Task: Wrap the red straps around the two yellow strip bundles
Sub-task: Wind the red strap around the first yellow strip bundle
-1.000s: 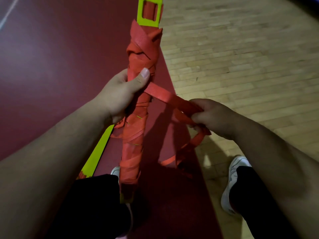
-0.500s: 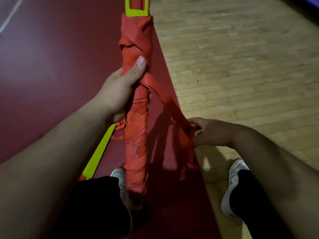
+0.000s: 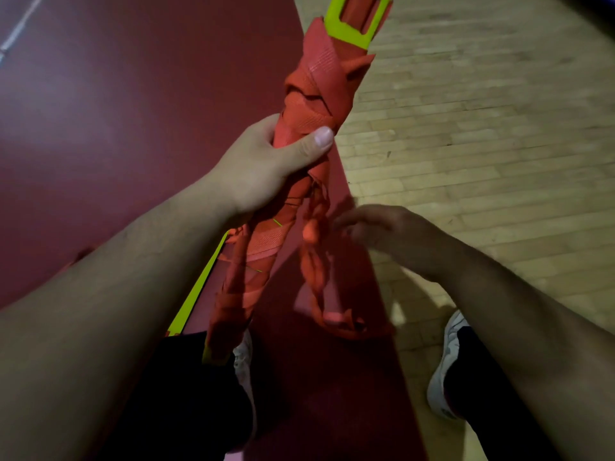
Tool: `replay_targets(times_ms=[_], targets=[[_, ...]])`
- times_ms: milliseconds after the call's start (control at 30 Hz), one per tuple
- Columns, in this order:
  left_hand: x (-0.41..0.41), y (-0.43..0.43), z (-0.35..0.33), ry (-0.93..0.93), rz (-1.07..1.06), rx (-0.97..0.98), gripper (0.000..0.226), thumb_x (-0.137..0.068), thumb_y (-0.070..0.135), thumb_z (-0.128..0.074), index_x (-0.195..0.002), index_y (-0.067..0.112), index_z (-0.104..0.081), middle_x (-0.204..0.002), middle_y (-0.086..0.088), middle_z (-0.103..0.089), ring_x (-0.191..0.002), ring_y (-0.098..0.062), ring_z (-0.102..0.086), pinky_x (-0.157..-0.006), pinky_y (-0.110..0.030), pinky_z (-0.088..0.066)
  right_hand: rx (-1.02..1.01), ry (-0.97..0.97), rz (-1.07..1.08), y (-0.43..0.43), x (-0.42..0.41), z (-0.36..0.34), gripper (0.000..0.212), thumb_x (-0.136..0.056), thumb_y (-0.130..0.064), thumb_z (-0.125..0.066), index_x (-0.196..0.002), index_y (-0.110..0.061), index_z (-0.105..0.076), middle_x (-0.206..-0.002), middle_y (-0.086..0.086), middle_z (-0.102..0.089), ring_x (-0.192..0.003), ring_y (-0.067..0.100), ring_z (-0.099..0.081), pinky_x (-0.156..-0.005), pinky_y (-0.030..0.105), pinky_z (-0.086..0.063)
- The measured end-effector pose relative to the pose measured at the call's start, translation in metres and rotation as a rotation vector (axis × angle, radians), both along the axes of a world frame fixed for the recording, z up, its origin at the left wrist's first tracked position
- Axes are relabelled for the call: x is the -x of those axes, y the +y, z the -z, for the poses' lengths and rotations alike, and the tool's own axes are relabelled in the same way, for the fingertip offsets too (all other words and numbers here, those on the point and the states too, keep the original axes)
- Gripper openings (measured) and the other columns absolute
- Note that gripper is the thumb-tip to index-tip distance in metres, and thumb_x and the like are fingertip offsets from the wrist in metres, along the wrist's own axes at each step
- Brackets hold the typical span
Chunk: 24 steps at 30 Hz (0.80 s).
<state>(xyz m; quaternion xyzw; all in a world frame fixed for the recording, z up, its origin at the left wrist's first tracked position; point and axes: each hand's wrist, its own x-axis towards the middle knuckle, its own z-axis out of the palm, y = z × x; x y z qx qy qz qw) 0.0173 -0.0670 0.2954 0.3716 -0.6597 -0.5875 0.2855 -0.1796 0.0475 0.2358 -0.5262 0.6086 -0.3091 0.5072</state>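
Observation:
My left hand (image 3: 266, 164) grips a long bundle (image 3: 309, 104) that is wound with red strap, thumb across its front. A yellow end piece (image 3: 336, 24) sticks out at the bundle's top. The loose red strap tail (image 3: 314, 271) hangs slack and twisted from the bundle down to the floor. My right hand (image 3: 382, 227) is low on the right with its fingertips at the tail. It is blurred, so I cannot tell whether it pinches the strap. A second yellow strip (image 3: 196, 291) lies on the floor under my left forearm.
I stand on a dark red floor area (image 3: 116, 111); light wooden flooring (image 3: 482, 128) lies to the right. My legs in black trousers and white shoes (image 3: 446, 361) are below the bundle.
The strap was pulled taut to the right by my right hand; now it hangs slack beside the bundle. The bundle has tilted, its top leaning right. My right hand moved up toward the bundle.

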Motion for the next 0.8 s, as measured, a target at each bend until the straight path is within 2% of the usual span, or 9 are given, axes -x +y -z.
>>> replay_targets(times_ms=[67,167,267,367,433,600,700,733,800], targets=[[0.002,0.0,-0.003,0.003,0.003,0.007,0.026,-0.085,0.044,-0.073,-0.094,0.02,-0.065,-0.076,0.005,-0.071,-0.068,-0.013,-0.067,-0.068,-0.033,-0.054,0.105,0.131,0.062,-0.002,-0.014,0.004,0.018,-0.077,-0.043,-0.08,-0.085,-0.03,-0.07,-0.089,-0.007,-0.073,-0.083,0.001,-0.065,-0.075,0.019,-0.047],[0.001,0.001,-0.006,-0.005,0.004,0.019,0.036,-0.081,0.05,-0.076,-0.096,0.02,-0.064,-0.076,0.001,-0.07,-0.067,-0.016,-0.066,-0.069,-0.042,-0.056,0.208,0.101,0.337,-0.008,-0.021,0.01,0.04,-0.073,-0.044,-0.085,-0.1,-0.031,-0.058,-0.093,-0.007,-0.067,-0.08,0.007,-0.062,-0.072,0.024,-0.051],[-0.001,0.003,-0.008,-0.03,0.023,0.05,0.055,-0.076,0.053,-0.076,-0.106,0.009,-0.061,-0.083,-0.017,-0.069,-0.07,-0.027,-0.066,-0.075,-0.057,-0.057,0.212,0.1,0.271,-0.011,-0.027,0.011,0.045,-0.072,-0.039,-0.087,-0.107,-0.048,-0.059,-0.103,-0.006,-0.066,-0.086,0.01,-0.065,-0.072,0.022,-0.05],[-0.003,0.002,-0.009,-0.035,0.023,0.063,0.057,-0.075,0.05,-0.077,-0.106,0.006,-0.058,-0.076,-0.015,-0.067,-0.063,-0.029,-0.066,-0.068,-0.056,-0.057,0.205,0.14,0.267,-0.012,-0.033,0.014,0.013,-0.08,-0.029,-0.082,-0.086,-0.03,-0.069,-0.084,0.0,-0.07,-0.07,0.006,-0.061,-0.063,0.019,-0.046],[-0.006,-0.002,-0.008,-0.051,0.009,0.089,0.063,-0.072,0.055,-0.078,-0.107,0.006,-0.059,-0.085,-0.02,-0.07,-0.072,-0.038,-0.071,-0.073,-0.059,-0.058,0.19,0.168,0.293,-0.011,-0.03,0.013,0.012,-0.088,-0.021,-0.073,-0.081,-0.013,-0.067,-0.069,0.003,-0.065,-0.058,0.004,-0.056,-0.057,0.022,-0.044],[-0.016,-0.013,-0.004,-0.028,-0.124,0.064,0.075,-0.07,0.06,-0.077,-0.112,0.0,-0.06,-0.088,-0.023,-0.069,-0.071,-0.029,-0.066,-0.074,-0.059,-0.057,0.019,0.088,0.094,-0.005,-0.014,0.006,0.012,-0.087,-0.004,-0.068,-0.092,-0.015,-0.066,-0.07,0.005,-0.073,-0.06,0.015,-0.069,-0.056,0.027,-0.053],[-0.018,-0.018,-0.004,0.095,-0.206,0.016,0.06,-0.08,0.049,-0.075,-0.116,0.002,-0.063,-0.099,-0.013,-0.074,-0.086,-0.029,-0.071,-0.086,-0.052,-0.058,-0.169,0.308,-0.125,0.005,-0.003,0.02,0.013,-0.084,-0.009,-0.074,-0.092,-0.019,-0.071,-0.077,-0.002,-0.076,-0.074,0.011,-0.072,-0.07,0.024,-0.055],[-0.017,-0.019,-0.003,0.129,-0.21,0.002,0.056,-0.083,0.045,-0.074,-0.118,0.003,-0.063,-0.106,-0.016,-0.074,-0.095,-0.034,-0.071,-0.091,-0.054,-0.056,-0.208,0.347,-0.163,0.008,0.0,0.023,0.005,-0.086,-0.017,-0.076,-0.089,-0.02,-0.072,-0.074,-0.006,-0.074,-0.07,0.006,-0.07,-0.067,0.019,-0.051],[-0.014,-0.017,-0.003,0.15,-0.206,-0.002,0.063,-0.079,0.049,-0.077,-0.12,0.003,-0.063,-0.112,-0.023,-0.071,-0.104,-0.043,-0.067,-0.091,-0.06,-0.053,-0.265,0.393,-0.165,0.01,0.01,0.028,0.019,-0.088,-0.038,-0.074,-0.086,-0.019,-0.075,-0.071,-0.006,-0.071,-0.062,0.0,-0.061,-0.063,0.014,-0.045]])
